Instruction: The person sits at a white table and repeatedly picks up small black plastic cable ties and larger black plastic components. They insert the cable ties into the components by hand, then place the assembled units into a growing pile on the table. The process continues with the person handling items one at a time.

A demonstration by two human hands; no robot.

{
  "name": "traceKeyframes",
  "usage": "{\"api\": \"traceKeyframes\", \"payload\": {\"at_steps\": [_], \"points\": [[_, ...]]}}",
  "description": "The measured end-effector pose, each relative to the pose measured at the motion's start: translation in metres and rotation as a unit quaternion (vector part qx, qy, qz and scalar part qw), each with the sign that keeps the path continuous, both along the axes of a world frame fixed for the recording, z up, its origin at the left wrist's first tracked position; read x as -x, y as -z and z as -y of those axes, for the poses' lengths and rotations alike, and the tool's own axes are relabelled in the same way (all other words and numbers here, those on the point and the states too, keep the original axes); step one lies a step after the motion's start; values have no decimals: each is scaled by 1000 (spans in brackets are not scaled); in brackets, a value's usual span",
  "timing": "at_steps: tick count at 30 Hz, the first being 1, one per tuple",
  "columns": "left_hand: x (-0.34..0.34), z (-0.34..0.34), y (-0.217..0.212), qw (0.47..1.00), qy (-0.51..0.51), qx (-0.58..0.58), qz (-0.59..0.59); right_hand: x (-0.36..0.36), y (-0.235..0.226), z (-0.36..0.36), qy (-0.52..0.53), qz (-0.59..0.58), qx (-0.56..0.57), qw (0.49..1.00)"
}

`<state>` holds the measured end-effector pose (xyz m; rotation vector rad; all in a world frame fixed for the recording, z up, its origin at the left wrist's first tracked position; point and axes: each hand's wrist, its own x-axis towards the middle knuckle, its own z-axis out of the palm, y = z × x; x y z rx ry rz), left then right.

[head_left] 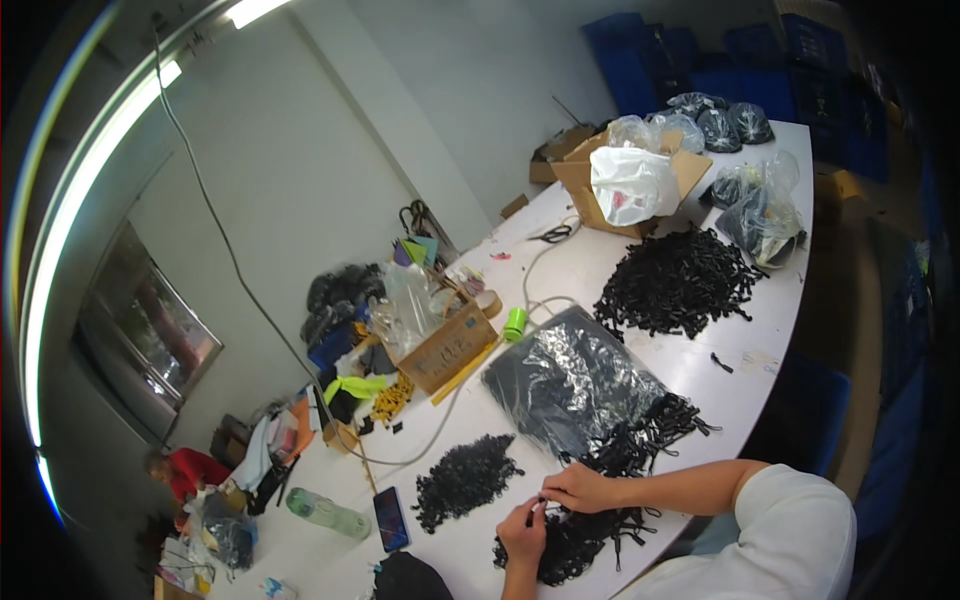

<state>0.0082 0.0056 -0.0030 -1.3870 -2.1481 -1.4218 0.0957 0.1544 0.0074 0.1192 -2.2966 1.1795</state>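
Black strap (541, 507) between both hands, near table edge (770, 395).

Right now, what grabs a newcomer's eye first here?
The heaps of small black parts on the white table: the biggest heap far right, a smaller heap near the phone. At the near edge, the left hand and right hand pinch one part above a third pile.
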Motion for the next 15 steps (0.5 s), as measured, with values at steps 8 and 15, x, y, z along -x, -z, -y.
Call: {"api": "traceKeyframes", "payload": {"at_steps": [8, 15], "points": [[-2, -2, 2, 999, 22, 18, -27, 5, 12, -8, -32, 31, -79, 996], [6, 0, 10, 998, 23, 31, -50, 0, -7, -4, -53, 102, -39, 993]]}}
